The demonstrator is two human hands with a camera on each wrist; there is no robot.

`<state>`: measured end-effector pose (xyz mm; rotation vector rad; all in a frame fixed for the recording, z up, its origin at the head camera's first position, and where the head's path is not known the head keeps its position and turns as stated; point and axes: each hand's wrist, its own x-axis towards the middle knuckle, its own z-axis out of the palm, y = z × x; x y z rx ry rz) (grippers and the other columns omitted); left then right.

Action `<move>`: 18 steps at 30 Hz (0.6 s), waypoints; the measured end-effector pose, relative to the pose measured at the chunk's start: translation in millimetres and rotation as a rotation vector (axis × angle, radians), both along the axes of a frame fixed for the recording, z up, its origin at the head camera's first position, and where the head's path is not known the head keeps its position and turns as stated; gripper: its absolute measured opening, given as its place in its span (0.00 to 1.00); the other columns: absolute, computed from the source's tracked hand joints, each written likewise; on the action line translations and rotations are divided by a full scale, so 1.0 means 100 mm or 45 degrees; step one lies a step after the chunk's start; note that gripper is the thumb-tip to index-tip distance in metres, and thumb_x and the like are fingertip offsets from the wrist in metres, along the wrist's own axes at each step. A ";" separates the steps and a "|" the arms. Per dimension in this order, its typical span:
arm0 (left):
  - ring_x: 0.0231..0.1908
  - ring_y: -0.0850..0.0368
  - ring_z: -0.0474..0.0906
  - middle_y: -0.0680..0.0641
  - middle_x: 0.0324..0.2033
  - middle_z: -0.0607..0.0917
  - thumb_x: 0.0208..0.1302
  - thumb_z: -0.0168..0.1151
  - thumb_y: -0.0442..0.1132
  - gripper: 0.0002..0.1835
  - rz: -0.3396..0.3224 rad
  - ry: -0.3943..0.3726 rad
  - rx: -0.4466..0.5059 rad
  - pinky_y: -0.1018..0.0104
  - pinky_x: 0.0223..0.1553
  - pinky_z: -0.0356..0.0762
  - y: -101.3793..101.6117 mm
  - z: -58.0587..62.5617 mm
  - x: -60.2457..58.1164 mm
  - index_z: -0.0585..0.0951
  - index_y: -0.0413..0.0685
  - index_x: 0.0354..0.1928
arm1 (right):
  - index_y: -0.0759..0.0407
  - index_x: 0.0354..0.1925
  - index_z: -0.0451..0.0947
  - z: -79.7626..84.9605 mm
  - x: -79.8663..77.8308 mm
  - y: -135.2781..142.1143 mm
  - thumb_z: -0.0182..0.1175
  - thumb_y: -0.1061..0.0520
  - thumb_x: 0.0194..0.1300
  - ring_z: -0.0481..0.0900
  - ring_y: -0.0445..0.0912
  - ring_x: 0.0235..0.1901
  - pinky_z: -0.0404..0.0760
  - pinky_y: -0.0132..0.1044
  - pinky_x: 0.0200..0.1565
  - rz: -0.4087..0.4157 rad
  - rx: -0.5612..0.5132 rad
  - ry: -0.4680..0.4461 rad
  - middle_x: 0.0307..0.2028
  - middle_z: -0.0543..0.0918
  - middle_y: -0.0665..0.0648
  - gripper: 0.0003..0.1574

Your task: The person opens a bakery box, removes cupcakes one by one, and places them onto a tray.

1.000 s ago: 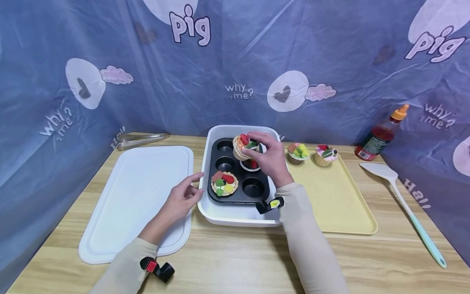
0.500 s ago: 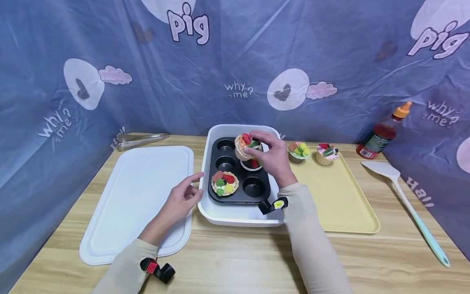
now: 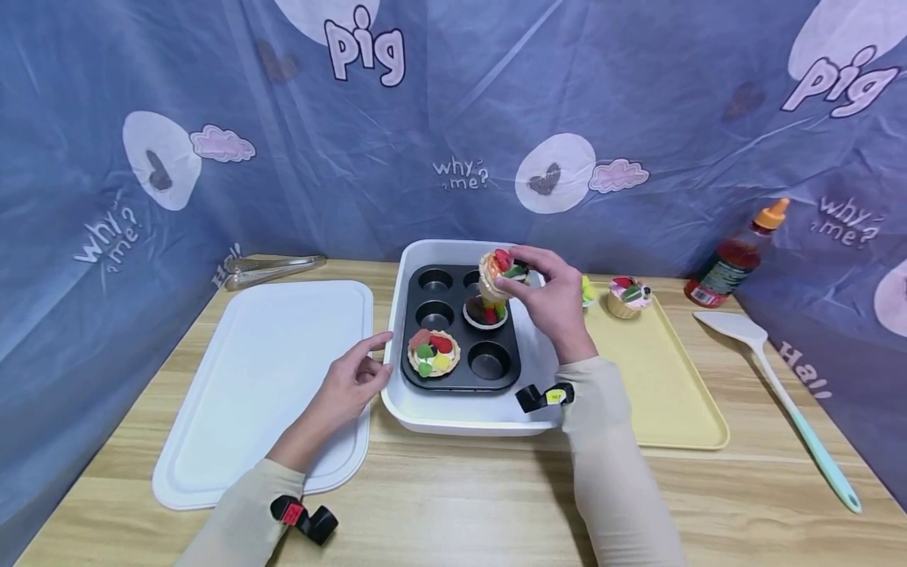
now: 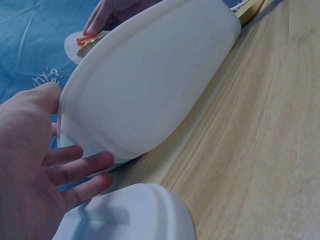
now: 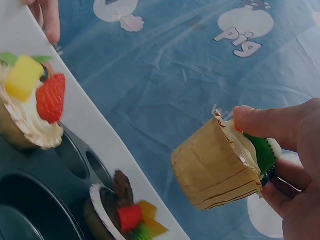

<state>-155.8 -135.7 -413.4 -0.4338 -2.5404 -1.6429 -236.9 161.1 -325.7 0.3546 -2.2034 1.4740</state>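
Observation:
My right hand (image 3: 555, 295) pinches a cupcake (image 5: 215, 167) by its fruit-topped rim; it has a beige cup and strawberry on cream. The hand holds it above the right side of a dark muffin pan (image 3: 460, 376), which sits in a white tub (image 3: 453, 421). In the pan, a fruit cupcake (image 3: 434, 354) is at front left and a chocolate one (image 3: 487, 315) in the middle right cup. My left hand (image 3: 352, 383) touches the tub's left rim with its fingertips, the other fingers loosely bent in the left wrist view.
A white tray (image 3: 262, 394) lies at left, with metal tongs (image 3: 272, 272) behind. On the yellow tray (image 3: 659, 394) at right stand a pink-topped cupcake (image 3: 627, 299) and another cupcake (image 3: 587, 292) mostly hidden by my hand. A sauce bottle (image 3: 737, 260) and a spatula (image 3: 779, 386) lie further right.
My right hand has moved right with the cupcake, uncovering more of the chocolate cupcake in the pan and covering one on the yellow tray. The left hand stays at the tub's rim.

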 end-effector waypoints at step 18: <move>0.29 0.65 0.79 0.41 0.30 0.87 0.66 0.62 0.27 0.27 -0.003 0.025 0.003 0.73 0.35 0.78 -0.01 -0.01 0.00 0.73 0.39 0.67 | 0.61 0.56 0.84 0.18 0.10 0.31 0.78 0.64 0.51 0.82 0.51 0.55 0.78 0.45 0.62 -0.248 -0.048 -0.207 0.56 0.84 0.62 0.32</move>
